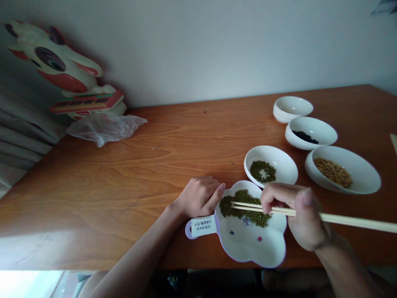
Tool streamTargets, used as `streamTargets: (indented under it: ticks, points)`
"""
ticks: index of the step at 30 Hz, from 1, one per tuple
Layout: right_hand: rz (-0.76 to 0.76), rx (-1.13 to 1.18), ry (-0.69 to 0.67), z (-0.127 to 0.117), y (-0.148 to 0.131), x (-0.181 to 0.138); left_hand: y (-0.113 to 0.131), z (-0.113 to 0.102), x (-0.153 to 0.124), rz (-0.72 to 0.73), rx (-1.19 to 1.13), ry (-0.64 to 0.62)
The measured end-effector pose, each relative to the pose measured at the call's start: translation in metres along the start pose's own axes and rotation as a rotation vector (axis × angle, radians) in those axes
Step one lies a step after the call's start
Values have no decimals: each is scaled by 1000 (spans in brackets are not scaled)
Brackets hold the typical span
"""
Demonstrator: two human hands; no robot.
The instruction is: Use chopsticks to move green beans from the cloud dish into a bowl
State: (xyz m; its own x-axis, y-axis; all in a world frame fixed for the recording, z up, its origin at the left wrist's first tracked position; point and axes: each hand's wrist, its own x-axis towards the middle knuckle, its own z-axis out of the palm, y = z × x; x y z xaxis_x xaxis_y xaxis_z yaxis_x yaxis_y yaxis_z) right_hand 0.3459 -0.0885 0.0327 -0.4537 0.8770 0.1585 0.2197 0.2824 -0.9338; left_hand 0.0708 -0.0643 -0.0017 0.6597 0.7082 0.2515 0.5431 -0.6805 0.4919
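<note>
A white flower-shaped dish (248, 248) with a lilac rim and a labelled handle lies near the table's front edge. Green mung beans (243, 209) are heaped over its upper part. My left hand (201, 196) rests at the dish's left side, fingers curled and thumb at the rim; its fingertips are hidden. In my right hand (305, 219) is a pair of wooden chopsticks (350, 220), held over the dish. The chopstick tips sit among the beans at the left; whether a bean is between them I cannot tell. A white bowl (285, 165) of mung beans stands just behind the dish.
To the right are a bowl (366, 174) of tan beans or nuts, a bowl (325, 130) with dark beans or seeds, and a white bowl (293, 108) farther back. A cow-shaped toy keyboard (89, 101) and a clear plastic bag (108, 128) occupy the back left, by the wall.
</note>
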Motion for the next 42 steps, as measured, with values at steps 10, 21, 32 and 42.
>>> streamTargets:
  ticks: [10, 21, 32, 42]
  points:
    - [-20, 22, 29, -1, 0, 0, -1, 1, -1, -3, -10, -3]
    - [-42, -11, -26, 4, 5, 2, -2, 3, -2, -32, 26, -19]
    - [-24, -55, -25, -1, 0, -2, -1, 2, -2, -51, 51, -19]
    - [-15, 9, 36, 0, 5, -1, -1, 2, -2, -42, 54, -26]
